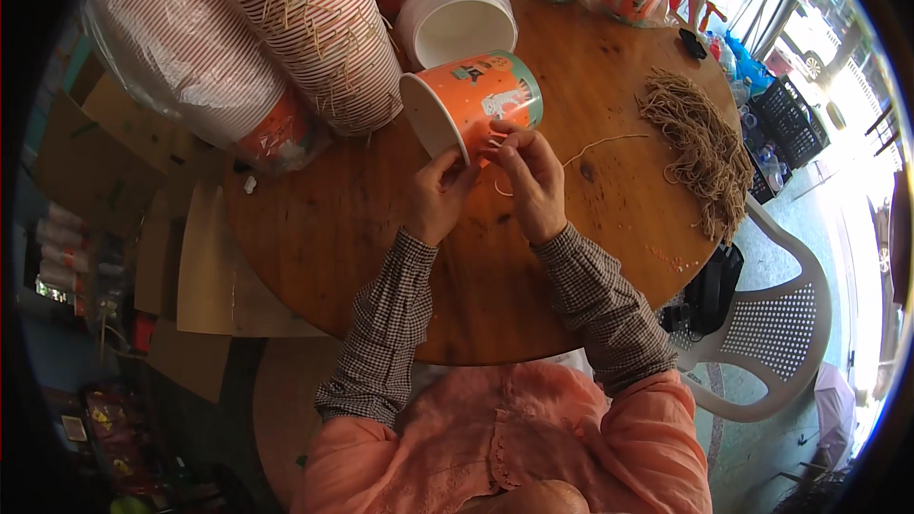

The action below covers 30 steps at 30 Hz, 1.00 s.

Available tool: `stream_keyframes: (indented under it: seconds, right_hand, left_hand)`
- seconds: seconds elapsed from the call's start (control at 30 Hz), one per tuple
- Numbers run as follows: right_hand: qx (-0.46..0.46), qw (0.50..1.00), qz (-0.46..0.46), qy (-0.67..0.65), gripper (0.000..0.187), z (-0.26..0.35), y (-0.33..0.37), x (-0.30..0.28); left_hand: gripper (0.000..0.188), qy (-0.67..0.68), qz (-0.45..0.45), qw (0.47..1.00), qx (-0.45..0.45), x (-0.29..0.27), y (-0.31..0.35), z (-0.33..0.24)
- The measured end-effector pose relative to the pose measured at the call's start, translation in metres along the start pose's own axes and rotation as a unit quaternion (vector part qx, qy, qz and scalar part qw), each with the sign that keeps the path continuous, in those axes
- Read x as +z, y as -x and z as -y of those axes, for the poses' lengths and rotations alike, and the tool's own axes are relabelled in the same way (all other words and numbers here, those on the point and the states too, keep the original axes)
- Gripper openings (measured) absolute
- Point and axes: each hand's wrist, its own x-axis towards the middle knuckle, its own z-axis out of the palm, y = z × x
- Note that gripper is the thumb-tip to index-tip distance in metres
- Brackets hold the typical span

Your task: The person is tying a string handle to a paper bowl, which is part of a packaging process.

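An orange paper bucket (pixel 481 100) with a green base band and white and dark printed figures lies tipped on its side on the round wooden table, its white mouth toward the left. My left hand (pixel 440 198) is closed on the bucket's rim, its fingertips partly hidden. My right hand (pixel 535 176) is closed in a pinch against the bucket's side, on a thin beige cord (pixel 609 140). One end of the cord trails right across the table, and a short curl hangs below my fingers. Exactly how the cord meets the bucket is hidden by my fingers.
A tall bucket stack (pixel 324 57) with cord ends sticking out stands at the back left, beside plastic-wrapped bucket stacks (pixel 181 57). White tubs (pixel 462 29) lie behind the bucket. A cord pile (pixel 700 152) rests at the table's right edge, near a plastic chair (pixel 776 314).
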Motion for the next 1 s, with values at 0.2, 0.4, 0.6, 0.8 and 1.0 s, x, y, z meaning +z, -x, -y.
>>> stream_keyframes:
  seconds: [0.2,0.4,0.6,0.8,1.0]
  right_hand:
    - [-0.015,0.999,0.019,0.030,0.007,0.001,0.000,0.000]
    - [-0.023,0.999,0.020,0.030,0.005,0.002,-0.003,-0.003]
    - [-0.044,0.996,0.038,0.064,0.005,0.008,0.000,0.004]
    - [-0.118,0.966,0.071,0.218,0.009,0.016,0.005,0.007]
    - [-0.213,0.909,0.110,0.342,0.011,0.019,0.007,0.012]
  left_hand:
    - [0.026,0.025,-0.046,0.998,0.028,0.002,-0.002,0.017]
    - [0.027,0.081,-0.045,0.996,-0.014,0.006,-0.003,0.011]
    - [0.027,0.032,-0.047,0.998,0.034,0.004,-0.002,0.014]
    - [0.024,0.090,-0.053,0.994,0.033,0.008,0.000,0.014]
    - [0.028,0.093,-0.039,0.994,0.033,0.005,-0.001,0.021]
